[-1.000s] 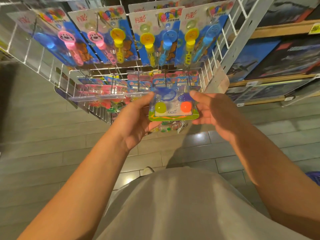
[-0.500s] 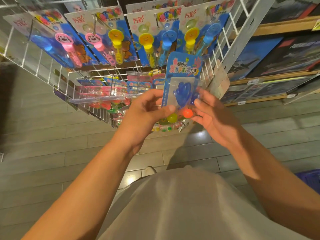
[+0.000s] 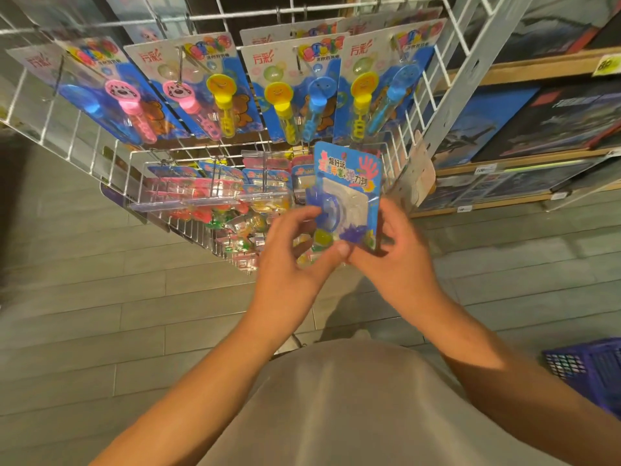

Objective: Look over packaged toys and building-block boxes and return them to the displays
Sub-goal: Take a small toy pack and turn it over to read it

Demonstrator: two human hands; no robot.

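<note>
Both hands (image 3: 349, 260) pinch the upright blister card (image 3: 349, 183)

The blister card (image 3: 349, 183) held up before the rack reads 超好玩 along its top, with a line of larger coloured characters below that ends in 力 and one more character too blurred to make out. The bubble-wand cards (image 3: 292, 82) hanging on the top row each carry the red brand 方彩 at the upper left, with small print under the coloured logo too fine to read. Shelf price tags (image 3: 485, 169) at right are illegible.
</note>
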